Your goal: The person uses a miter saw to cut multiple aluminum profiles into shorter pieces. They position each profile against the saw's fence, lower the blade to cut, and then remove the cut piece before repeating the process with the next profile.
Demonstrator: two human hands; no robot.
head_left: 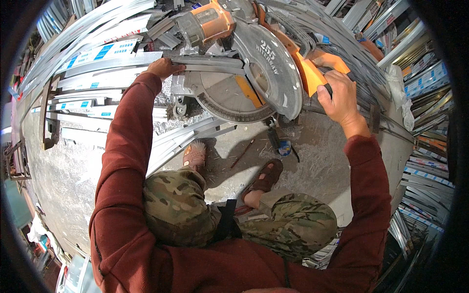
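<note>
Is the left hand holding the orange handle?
No, the right hand grips the orange handle; the left hand is well apart from it.

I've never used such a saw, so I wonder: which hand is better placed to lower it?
Likely the right hand: it grips the orange handle. The left hand is away from that, at the left end of a grey metal bar.

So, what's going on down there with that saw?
Someone in a dark red top is working at a mitre saw. The right hand grips its orange handle, while the left hand rests on what looks like a metal profile lying across the saw's bed. I can't tell whether the blade is spinning. Long silvery metal strips lie to the left.
</note>
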